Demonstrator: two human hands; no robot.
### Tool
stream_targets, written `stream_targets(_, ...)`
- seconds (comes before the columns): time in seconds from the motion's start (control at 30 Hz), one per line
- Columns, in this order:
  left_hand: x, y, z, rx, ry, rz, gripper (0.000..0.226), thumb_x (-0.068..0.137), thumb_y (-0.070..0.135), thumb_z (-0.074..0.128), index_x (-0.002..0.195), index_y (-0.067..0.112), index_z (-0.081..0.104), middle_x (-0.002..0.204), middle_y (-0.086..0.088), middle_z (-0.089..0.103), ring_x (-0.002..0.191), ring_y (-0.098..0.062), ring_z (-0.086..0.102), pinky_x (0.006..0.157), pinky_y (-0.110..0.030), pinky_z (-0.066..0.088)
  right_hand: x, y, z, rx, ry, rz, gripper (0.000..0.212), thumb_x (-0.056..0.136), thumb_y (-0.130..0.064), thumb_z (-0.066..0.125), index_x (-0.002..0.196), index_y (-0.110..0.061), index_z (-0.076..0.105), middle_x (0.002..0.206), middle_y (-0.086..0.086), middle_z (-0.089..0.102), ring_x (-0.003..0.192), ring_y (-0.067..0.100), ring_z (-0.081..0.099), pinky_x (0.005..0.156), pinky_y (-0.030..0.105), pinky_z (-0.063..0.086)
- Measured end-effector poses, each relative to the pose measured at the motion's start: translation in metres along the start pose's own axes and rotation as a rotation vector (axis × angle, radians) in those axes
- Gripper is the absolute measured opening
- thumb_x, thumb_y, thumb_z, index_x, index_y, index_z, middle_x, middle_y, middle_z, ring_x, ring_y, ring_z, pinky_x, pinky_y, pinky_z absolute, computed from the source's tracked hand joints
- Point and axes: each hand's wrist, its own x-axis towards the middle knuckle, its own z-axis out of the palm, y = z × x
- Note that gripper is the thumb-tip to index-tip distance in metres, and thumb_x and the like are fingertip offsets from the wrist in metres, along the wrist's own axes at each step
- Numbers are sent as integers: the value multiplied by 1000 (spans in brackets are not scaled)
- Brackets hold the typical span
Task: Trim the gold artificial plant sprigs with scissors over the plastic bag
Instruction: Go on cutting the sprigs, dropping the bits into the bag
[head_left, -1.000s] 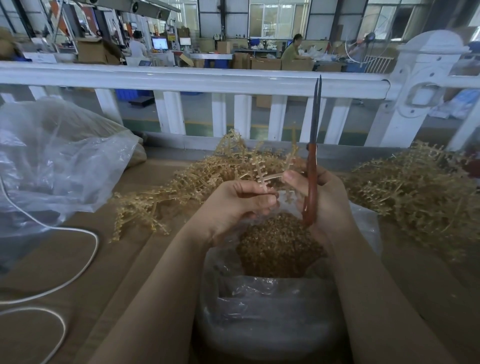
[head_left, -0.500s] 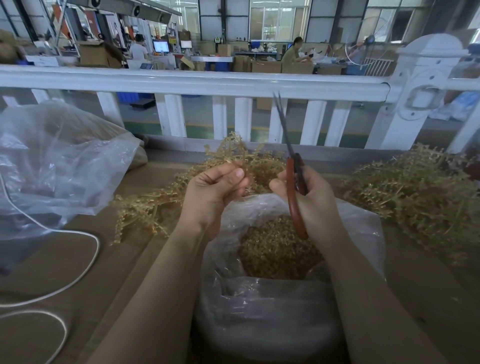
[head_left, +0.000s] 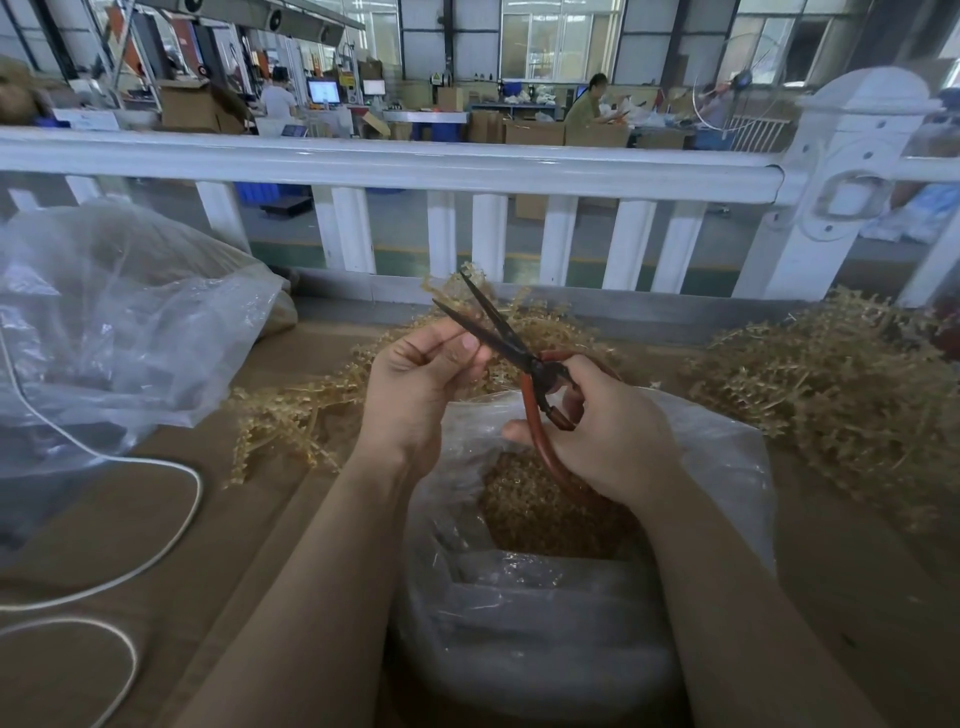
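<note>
My right hand (head_left: 602, 436) grips red-handled scissors (head_left: 524, 364), their dark blades spread apart and pointing up and left. My left hand (head_left: 421, 379) pinches a thin gold sprig stem, mostly hidden by the fingers, right beside the blades. Both hands hover above a clear plastic bag (head_left: 727, 457) holding a heap of gold trimmings (head_left: 540, 509). A loose pile of gold sprigs (head_left: 296, 415) lies behind and left of my hands, and a bigger pile (head_left: 841, 395) lies to the right.
A large crumpled clear bag (head_left: 114, 332) sits at the left on the brown cardboard surface (head_left: 156, 519). A white cable (head_left: 156, 467) loops across the left side. A white railing (head_left: 395, 166) runs along the back, with a workshop and people beyond.
The scissors swung from pointing straight up to leaning left, and their blades opened. My left hand rose from the bag toward the blades with a pinched stem.
</note>
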Motion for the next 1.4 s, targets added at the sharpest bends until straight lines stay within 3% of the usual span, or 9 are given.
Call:
stream_targets(0.1,0,-1,0,8,19,15,9,85,0,64,91,2,69,78,-3,73,71,-10,68,69,-19,55,0,0,0,-41,2,-18,70,57,-92,57,101,-37,53,71,-18,53,66,-1,54,56,22,36)
stream_targets(0.37,0,-2,-2,32,33,51,12,88,-5,61,94,1,70,80,-4,74,74,-11,68,69,-19,55,0,1,0,-78,40,-34,69,57,-90,60,99,-35,57,74,-23,55,70,-4,53,58,18,41)
stream_targets(0.5,0,-1,-2,6,18,62,15,83,3,66,97,3,70,82,-1,75,75,-9,69,70,-18,54,1,1,1,-82,42,-37,80,54,-96,50,100,-32,59,77,-20,60,70,1,57,63,26,50)
stream_targets(0.67,0,-2,-2,-7,5,61,17,84,1,65,100,4,70,85,-1,76,78,-8,71,71,-17,55,1,3,2,-40,57,-42,71,57,-93,53,91,-31,58,64,-14,56,58,3,53,53,23,42)
stream_targets(1.0,-1,-1,-2,5,12,73,24,76,9,69,100,3,71,82,-1,76,75,-8,70,70,-17,54,1,3,4,-24,51,-9,71,57,-91,55,91,-29,61,66,-9,61,59,6,56,58,33,53)
stream_targets(1.13,-1,-1,-2,20,37,74,16,84,0,67,100,1,71,85,-4,76,76,-10,70,71,-19,55,0,4,3,-17,56,-13,69,60,-88,58,90,-26,62,68,-8,63,60,8,58,61,35,55)
stream_targets(1.27,-2,-1,-2,73,29,97,11,86,-3,64,93,2,71,81,-4,75,75,-12,71,71,-19,55,1,3,1,-102,78,-52,80,59,-94,45,98,-26,63,73,-11,66,63,6,59,64,32,55)
stream_targets(1.4,-2,-2,-1,180,19,132,13,89,-9,61,90,0,71,77,-5,74,72,-12,69,69,-20,54,0,1,0,-144,146,-109,81,61,-95,40,96,-25,63,68,-15,60,60,5,55,56,27,49)
